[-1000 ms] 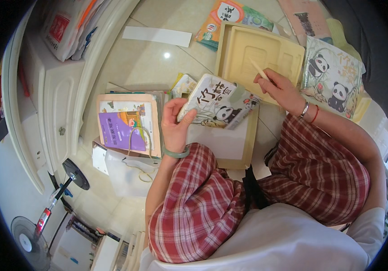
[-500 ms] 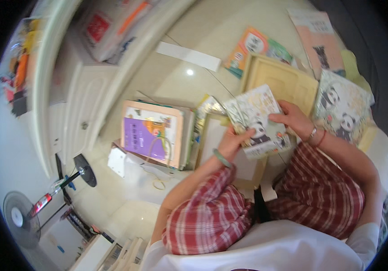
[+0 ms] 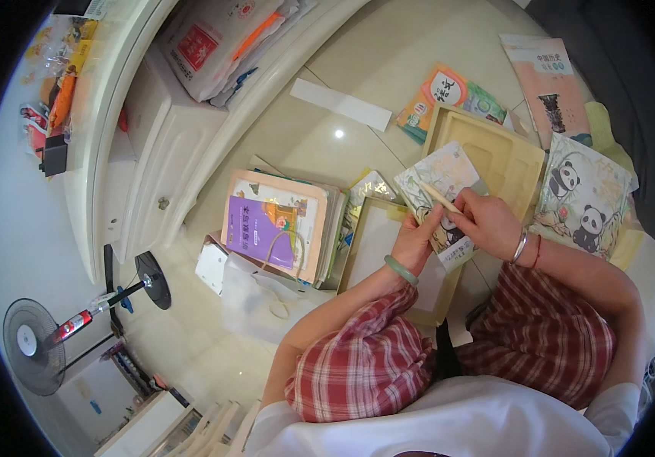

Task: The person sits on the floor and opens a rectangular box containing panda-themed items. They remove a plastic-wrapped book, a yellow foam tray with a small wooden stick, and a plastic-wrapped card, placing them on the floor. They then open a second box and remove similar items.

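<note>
My left hand is closed on the lower left edge of a flat white panda-printed piece, a booklet or thin box; I cannot tell which. Over its face my right hand pinches a slim cream stick that slants up to the left. The fingertips of both hands are close together, and they cover part of the print. Beneath the hands lies a shallow cream tray with a pale inside. Behind them is a second, moulded cream tray. A larger panda-printed package lies to the right.
A stack of books with a purple-covered one on top stands left of the trays, beside a white bag. Colourful booklets and a pink book lie farther off. A white cabinet and a fan are at left.
My right hand has moved from the piece's right edge to its middle and now pinches a cream stick. My left hand still grips the panda-printed piece. The view has shifted slightly.
</note>
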The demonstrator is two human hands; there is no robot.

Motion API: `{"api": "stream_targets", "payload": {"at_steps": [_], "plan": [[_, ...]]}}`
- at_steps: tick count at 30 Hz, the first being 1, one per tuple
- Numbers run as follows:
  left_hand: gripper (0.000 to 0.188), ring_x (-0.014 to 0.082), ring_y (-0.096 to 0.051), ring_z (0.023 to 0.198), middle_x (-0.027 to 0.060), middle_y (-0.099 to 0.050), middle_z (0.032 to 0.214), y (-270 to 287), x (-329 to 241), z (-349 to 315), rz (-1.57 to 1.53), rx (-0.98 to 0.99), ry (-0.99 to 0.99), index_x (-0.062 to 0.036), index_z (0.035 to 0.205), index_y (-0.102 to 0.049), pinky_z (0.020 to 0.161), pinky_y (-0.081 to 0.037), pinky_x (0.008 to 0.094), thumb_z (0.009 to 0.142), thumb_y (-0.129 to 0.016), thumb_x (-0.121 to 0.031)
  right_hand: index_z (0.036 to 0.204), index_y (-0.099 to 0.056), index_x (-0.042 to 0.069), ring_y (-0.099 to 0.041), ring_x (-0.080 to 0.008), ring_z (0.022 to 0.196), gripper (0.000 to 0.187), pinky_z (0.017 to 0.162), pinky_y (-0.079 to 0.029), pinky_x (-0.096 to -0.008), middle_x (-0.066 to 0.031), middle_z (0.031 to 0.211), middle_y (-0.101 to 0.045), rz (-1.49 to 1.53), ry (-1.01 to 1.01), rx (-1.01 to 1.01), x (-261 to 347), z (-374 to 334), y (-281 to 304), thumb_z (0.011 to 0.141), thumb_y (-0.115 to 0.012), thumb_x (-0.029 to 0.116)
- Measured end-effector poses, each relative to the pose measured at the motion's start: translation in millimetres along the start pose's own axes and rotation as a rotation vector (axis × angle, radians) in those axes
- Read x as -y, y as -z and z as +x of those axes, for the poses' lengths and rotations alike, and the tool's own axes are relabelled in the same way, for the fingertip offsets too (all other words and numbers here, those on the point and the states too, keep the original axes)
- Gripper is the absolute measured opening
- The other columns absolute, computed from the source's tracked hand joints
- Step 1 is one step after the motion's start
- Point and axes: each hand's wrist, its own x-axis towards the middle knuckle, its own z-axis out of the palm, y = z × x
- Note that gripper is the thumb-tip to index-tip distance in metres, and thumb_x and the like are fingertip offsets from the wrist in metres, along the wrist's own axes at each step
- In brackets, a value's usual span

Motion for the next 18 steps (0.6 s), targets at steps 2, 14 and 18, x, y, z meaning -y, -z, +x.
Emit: {"api": "stream_targets", "payload": {"at_steps": [2,14,18], "plan": [[0.032,0.0137,-0.061,0.103,0.0008,-0.061,0.116,2,5,-4,-0.005,-0.001,0.028,-0.0117,0.125,-0.049,0.084,-0.053,0.0316,0.095,-0.059,-0.02,0.092,-0.052,0.003,-0.062,-0.0363,0.066,0.029,0.059,-0.049,-0.0447,-0.016,0.072,-0.063,-0.136,0.047,0.021,-2,-6,-7,0.09,-0.059,0.03],[0.034,0.0145,-0.065,0.087,0.0057,-0.066,0.1,8,12,-6,0.015,-0.067,0.038,-0.002,0.114,-0.057,0.075,-0.054,0.0277,0.087,-0.07,-0.017,0.087,-0.054,0.003,-0.062,-0.0372,0.066,0.033,0.059,-0.048,-0.0464,-0.0163,0.07,-0.063,-0.275,0.096,0.14,0,-16,-14,0.088,-0.06,0.035],[0.034,0.0142,-0.065,0.084,0.006,-0.067,0.098,4,11,-8,0.036,-0.018,0.013,-0.001,0.114,-0.057,0.074,-0.053,0.0275,0.087,-0.07,-0.018,0.083,-0.055,0.003,-0.062,-0.0361,0.065,0.033,0.059,-0.048,-0.0457,-0.0147,0.068,-0.062,-0.343,0.067,0.117,3,-15,-16,0.088,-0.06,0.036]]}}
